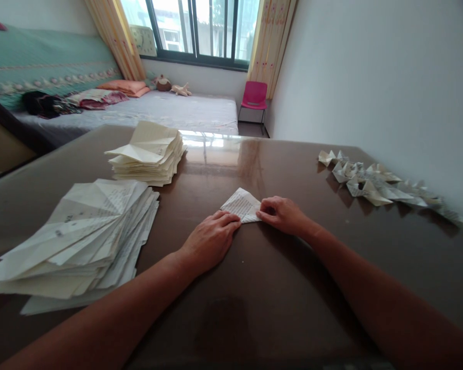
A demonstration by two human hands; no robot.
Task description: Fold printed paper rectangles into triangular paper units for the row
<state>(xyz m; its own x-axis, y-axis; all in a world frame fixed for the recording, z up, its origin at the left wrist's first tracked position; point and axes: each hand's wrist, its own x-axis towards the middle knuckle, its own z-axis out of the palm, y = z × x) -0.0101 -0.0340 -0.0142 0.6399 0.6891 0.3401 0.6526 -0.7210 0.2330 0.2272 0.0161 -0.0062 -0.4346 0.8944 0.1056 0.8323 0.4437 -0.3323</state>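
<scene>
A small folded sheet of printed paper lies on the brown table with its point facing away from me. My left hand rests at its lower left corner, fingers together and holding the edge against the tabletop. At the right corner, my right hand pinches the paper between thumb and curled fingers. The undersides of the fingers and the paper beneath them are hidden.
Creased printed sheets form a stack on the left, with a yellowish paper stack behind it. Several folded paper pieces line the table's right side. Beyond the table stand a bed and a pink chair.
</scene>
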